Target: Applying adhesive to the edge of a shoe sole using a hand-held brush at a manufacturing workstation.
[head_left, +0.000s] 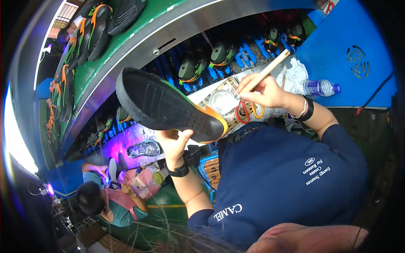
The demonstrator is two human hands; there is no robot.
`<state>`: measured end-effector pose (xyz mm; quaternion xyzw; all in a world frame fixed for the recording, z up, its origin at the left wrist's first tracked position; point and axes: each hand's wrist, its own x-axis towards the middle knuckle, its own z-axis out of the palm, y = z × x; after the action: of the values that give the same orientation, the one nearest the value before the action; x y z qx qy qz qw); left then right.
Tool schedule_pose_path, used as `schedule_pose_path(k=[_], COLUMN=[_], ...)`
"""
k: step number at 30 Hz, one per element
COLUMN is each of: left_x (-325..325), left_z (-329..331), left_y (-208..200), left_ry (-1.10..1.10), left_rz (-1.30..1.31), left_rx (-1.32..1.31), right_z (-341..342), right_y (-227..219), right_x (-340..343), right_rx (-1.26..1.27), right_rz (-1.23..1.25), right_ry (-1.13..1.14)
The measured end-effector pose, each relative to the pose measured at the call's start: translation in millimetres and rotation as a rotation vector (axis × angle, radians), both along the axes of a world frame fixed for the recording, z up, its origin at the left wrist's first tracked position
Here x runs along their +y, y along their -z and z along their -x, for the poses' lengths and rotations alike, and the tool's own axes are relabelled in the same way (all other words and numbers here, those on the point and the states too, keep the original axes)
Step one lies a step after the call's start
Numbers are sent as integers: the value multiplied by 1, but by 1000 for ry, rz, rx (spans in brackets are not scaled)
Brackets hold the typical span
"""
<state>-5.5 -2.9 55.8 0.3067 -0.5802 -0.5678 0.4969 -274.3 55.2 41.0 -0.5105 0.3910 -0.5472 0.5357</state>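
Footwear production workshop, bench station.
Observed here: similar soles (100,31) arranged along a green, metal-edged line (159,12); shoe parts (192,67) seated on blue racks (244,57) below; a co-worker (116,211) stationed at the same bench (143,133); one shoe sole (168,103) held over it beside a wooden-handled tool (266,72). Glare (17,130) obscures the far left; the line probably continues there.

To your right stands a blue painted metal panel (327,48), pierced by a round vent of curved slots (358,62). Ahead of you, a smooth grey metal rail (202,23), bowed across the view, borders a flat green surface (145,21). At your far left, note the long, glaring white light (19,135) and, below it, a small violet lamp (50,189); a violet glow tints the pale workbench (126,134). Beneath you extends a green floor (173,215), crossed by a narrow yellow line (166,206).
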Motion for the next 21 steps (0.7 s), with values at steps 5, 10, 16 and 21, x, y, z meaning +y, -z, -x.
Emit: schedule_pose_path(k=[5,10,16,21], left_x=[-9,-9,0,12], left_z=[17,25,26,33], left_y=[-22,-34,-49,-58], left_ry=[174,275,175,58], left_rz=[79,82,207,346], left_rx=[-106,-185,-235,-266], right_z=[-2,-2,1,0], right_y=[-13,-16,-14,-16], right_x=[3,-14,-7,5], right_rx=[237,281,270,181], right_rz=[161,511,450,242], right_ry=[-105,6,1,-26])
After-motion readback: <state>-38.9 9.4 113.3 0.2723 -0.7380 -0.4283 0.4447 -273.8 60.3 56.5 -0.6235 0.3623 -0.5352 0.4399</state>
